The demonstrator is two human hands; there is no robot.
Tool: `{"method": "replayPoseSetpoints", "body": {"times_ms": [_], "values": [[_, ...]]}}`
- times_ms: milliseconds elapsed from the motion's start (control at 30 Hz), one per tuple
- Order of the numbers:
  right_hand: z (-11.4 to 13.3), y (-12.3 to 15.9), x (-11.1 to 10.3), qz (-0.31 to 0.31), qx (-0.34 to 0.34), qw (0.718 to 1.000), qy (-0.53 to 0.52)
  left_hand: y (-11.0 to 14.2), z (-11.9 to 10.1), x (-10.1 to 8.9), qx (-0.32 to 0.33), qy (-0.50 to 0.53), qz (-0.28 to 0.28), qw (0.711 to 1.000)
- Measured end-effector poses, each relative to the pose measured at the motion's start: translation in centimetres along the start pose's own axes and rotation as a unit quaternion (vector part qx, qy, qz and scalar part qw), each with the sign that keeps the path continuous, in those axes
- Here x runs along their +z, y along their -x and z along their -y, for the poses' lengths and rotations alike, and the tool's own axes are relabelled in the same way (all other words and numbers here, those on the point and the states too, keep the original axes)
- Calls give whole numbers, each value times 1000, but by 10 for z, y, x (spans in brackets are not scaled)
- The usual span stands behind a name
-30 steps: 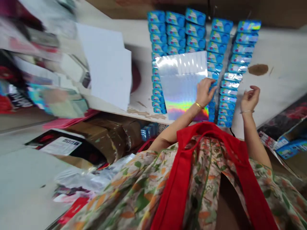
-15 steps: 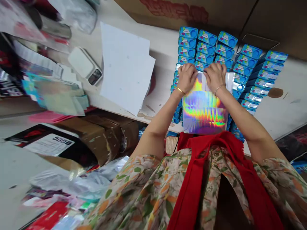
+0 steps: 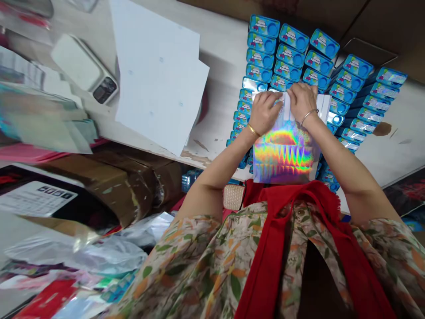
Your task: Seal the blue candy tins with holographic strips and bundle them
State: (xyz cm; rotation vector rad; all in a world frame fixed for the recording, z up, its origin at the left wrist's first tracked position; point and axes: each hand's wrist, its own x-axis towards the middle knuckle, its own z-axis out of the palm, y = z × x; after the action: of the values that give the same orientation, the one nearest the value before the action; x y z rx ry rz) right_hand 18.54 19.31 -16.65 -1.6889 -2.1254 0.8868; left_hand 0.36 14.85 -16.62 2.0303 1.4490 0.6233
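A silvery holographic sheet (image 3: pixel 282 155) with rainbow glare lies over rows of small blue packs (image 3: pixel 260 43) on the table. It looks layered at its edges; whether it is a bag or plain film I cannot tell. My left hand (image 3: pixel 265 110), with a gold bangle, is closed at its upper edge, the fingers bent toward the middle. Close beside it, my right hand (image 3: pixel 303 101), wearing a silver bangle, curls over the same edge. A pale strip (image 3: pixel 287 108) shows between the two hands. Part of the fingertips is hidden.
White paper sheets (image 3: pixel 156 71) lie left of the blue packs, beside a white device with a dark display (image 3: pixel 84 68). Brown cardboard (image 3: pixel 381 26) borders the table's back, with a wire loop (image 3: pixel 365 51) before it. An open carton (image 3: pixel 109 186) stands below the table edge, near plastic bags (image 3: pixel 83 252).
My right hand came from the table's right side onto the sheet's upper edge, and my left hand moved to that edge too. The sheet now sits nearer my body. The camera view shifted.
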Motion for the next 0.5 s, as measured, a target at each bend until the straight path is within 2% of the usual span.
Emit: {"method": "replayPoseSetpoints", "body": {"times_ms": [100, 167, 267, 333, 400, 467, 500], "values": [[5, -2, -1, 8, 17, 1000, -1, 35, -26, -9, 22, -14, -13, 1000], [6, -2, -3, -11, 10, 998, -54, 60, -52, -19, 24, -2, -35, 999], [9, 13, -10, -69, -13, 983, -168, 84, -92, -31, -38, 116, -131, 984], [13, 41, -17, -114, -3, 960, -255, 88, -112, -32, -110, 244, -191, 944], [18, 82, -23, -138, 61, 918, -366, 86, -125, -27, -168, 356, -213, 894], [22, 131, -28, -116, 141, 872, -454, 83, -133, -17, -209, 416, -207, 860], [24, 154, -30, -94, 158, 865, -466, 83, -137, -11, -229, 427, -198, 852]]}}
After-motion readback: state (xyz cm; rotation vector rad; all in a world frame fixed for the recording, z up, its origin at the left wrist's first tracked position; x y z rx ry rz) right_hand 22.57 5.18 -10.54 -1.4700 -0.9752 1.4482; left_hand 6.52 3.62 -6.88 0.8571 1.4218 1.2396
